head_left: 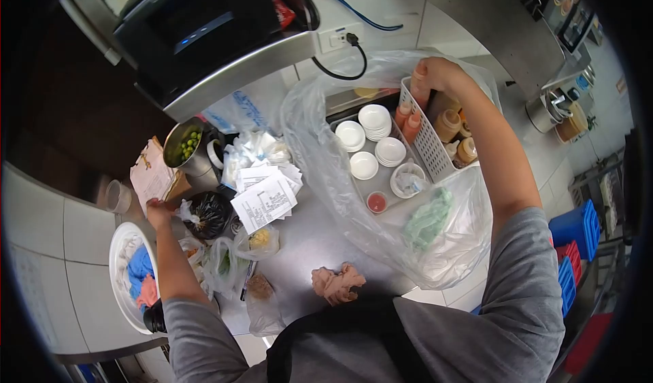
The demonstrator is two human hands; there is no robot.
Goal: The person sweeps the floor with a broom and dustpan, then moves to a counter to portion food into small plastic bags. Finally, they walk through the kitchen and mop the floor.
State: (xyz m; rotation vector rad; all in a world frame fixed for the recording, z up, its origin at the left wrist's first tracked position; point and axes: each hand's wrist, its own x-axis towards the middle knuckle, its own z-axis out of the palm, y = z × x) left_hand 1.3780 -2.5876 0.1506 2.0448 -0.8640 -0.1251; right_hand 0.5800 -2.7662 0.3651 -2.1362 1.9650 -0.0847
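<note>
At the back of the white perforated basket (435, 153), my right hand (439, 74) is closed around the top of a squeeze bottle (420, 96) of orange-pink sauce. Two similar bottles (411, 126) stand just in front of it. Over on the left, my left hand (158, 213) is closed at the lower edge of a clipboard (151, 172) with pinkish paper on it; its fingertips are partly hidden. A black plastic bag (208, 214) lies right of that hand, and a metal pot (187, 153) of green round fruit stands above it.
Stacks of small white dishes (374, 119) and a cup of red sauce (377, 202) sit inside clear plastic sheeting (320, 186). Printed receipts (264, 201) lie mid-counter. A crumpled brownish cloth (338, 282) is near my body. A white bowl (122, 274) holds cloths. A black machine (204, 36) overhangs the back.
</note>
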